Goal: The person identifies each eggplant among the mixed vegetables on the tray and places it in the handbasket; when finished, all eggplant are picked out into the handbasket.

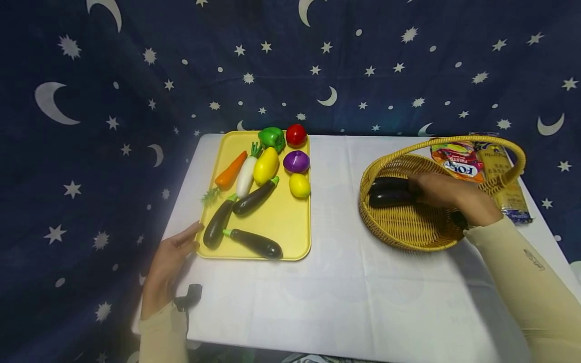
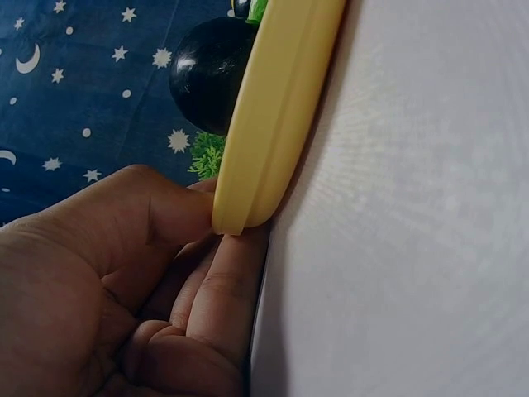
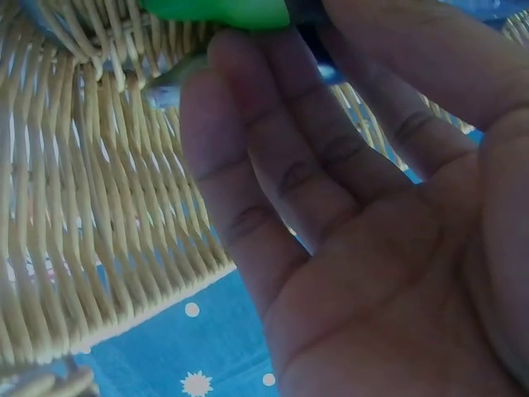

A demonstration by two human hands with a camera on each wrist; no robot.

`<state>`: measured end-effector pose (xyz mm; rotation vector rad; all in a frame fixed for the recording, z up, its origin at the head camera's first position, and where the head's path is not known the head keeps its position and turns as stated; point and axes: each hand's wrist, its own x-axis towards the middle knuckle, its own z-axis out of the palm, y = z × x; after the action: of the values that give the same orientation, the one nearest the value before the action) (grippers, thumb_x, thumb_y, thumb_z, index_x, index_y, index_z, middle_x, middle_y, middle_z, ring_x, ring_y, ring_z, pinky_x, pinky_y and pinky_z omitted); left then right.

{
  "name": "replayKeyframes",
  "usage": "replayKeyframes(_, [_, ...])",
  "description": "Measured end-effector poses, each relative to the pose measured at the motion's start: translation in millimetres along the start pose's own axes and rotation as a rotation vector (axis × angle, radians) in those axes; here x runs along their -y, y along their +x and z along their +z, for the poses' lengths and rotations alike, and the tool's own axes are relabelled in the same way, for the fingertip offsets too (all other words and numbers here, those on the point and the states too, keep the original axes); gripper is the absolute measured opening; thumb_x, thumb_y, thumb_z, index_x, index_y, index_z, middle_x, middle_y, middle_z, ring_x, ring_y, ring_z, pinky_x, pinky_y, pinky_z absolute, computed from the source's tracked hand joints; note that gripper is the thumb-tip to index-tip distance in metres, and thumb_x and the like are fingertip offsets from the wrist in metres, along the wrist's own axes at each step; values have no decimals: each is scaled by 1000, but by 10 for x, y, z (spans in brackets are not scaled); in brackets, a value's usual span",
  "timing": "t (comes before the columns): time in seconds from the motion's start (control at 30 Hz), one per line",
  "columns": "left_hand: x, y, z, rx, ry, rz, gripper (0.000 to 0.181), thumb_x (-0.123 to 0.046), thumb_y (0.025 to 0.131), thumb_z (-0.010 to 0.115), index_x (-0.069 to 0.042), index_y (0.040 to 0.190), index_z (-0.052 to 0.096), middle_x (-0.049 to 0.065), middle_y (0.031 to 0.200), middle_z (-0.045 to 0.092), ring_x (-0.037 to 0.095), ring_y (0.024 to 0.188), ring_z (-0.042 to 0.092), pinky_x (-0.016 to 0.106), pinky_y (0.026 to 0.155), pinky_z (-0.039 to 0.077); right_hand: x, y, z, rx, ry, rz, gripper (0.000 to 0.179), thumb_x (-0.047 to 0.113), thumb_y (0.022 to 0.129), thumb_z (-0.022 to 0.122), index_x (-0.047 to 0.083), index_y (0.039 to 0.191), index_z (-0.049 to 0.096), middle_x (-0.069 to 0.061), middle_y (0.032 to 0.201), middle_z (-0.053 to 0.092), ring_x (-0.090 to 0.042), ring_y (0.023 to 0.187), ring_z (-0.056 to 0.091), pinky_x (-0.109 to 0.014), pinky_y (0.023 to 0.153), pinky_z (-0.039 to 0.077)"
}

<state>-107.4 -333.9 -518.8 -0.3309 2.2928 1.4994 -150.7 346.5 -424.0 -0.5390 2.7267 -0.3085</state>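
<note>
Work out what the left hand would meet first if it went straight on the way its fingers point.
The yellow tray, whose edge the left hand grips. Just past that edge, the leftmost eggplant looks next in line, though height and depth are hard to judge.

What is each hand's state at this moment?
Left hand: pinching the yellow tray at its edge.
Right hand: at eggplants in the basket; grip cannot be told.
</note>
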Motion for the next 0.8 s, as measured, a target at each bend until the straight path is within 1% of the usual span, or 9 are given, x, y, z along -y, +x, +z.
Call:
replayKeyframes(0.07, [-3, 7, -1, -3, 16, -3, 57, -20, 104, 64, -19, 159, 50, -5, 171, 39, 26, 167, 22, 58, 137, 17, 2, -29, -5, -7, 3, -3, 15, 2, 89, 78, 7, 97, 66, 0, 87, 66, -15, 77, 54, -32, 67, 47])
replayKeyframes(0.2, [-1, 3, -6, 7, 17, -9, 56, -22, 104, 64, -20, 159, 50, -5, 171, 38, 26, 168, 21, 59, 137, 16, 19, -90, -20, -32, 11, 0, 15, 1, 91, 74, 5, 103, 68, -2, 91, 69, -16, 80, 57, -34, 69, 51])
replayKeyframes(0.33, [9, 3, -9, 9, 11, -7, 57, -22, 104, 64, -19, 159, 49, -6, 172, 36, 26, 168, 20, 58, 137, 16, 89, -169, -35, -95, -10, -5, 19, 0, 92, 73, 2, 109, 65, -9, 99, 69, -22, 89, 61, -44, 79, 56])
replayKeyframes(0.43, [10, 8, -11, 9, 6, -4, 57, -21, 104, 64, -19, 160, 49, -6, 172, 36, 25, 168, 19, 58, 137, 16, 175, -246, -33, -150, -19, -8, 31, 3, 95, 74, -2, 123, 61, -21, 114, 68, -35, 105, 65, -57, 93, 57])
replayKeyframes(0.5, [8, 11, -11, 12, -2, -7, 58, -21, 104, 64, -19, 160, 48, -6, 172, 35, 25, 168, 18, 57, 137, 15, 227, -300, -25, -168, -20, -3, 44, 6, 97, 74, -5, 135, 54, -30, 129, 62, -46, 119, 61, -66, 101, 54])
replayKeyframes(0.6, [0, 17, -2, 11, -9, -14, 59, -19, 104, 64, -20, 160, 47, -6, 172, 35, 25, 168, 17, 57, 137, 14, 297, -369, -2, -208, -32, -16, 57, 7, 96, 76, -7, 144, 49, -37, 140, 55, -56, 131, 54, -72, 110, 47])
replayKeyframes(0.67, [-4, 23, 5, 3, -9, -28, 59, -19, 104, 64, -20, 160, 47, -6, 172, 35, 24, 168, 17, 57, 137, 13, 324, -402, 20, -224, -43, -22, 63, 9, 95, 78, -7, 148, 47, -40, 146, 50, -59, 135, 49, -74, 113, 43])
replayKeyframes(0.73, [-2, 33, 14, -5, -14, -41, 59, -18, 104, 64, -21, 160, 46, -7, 172, 35, 24, 168, 16, 57, 138, 12, 347, -417, 28, -230, -36, -20, 68, 10, 95, 79, -5, 152, 45, -41, 154, 45, -60, 140, 46, -74, 115, 42])
replayKeyframes(0.8, [4, 31, 15, -3, -27, -44, 59, -18, 104, 64, -22, 161, 46, -8, 172, 35, 24, 169, 15, 57, 138, 11, 350, -430, 31, -207, -10, -1, 77, 12, 96, 78, 0, 160, 37, -42, 164, 31, -63, 148, 35, -77, 119, 35])
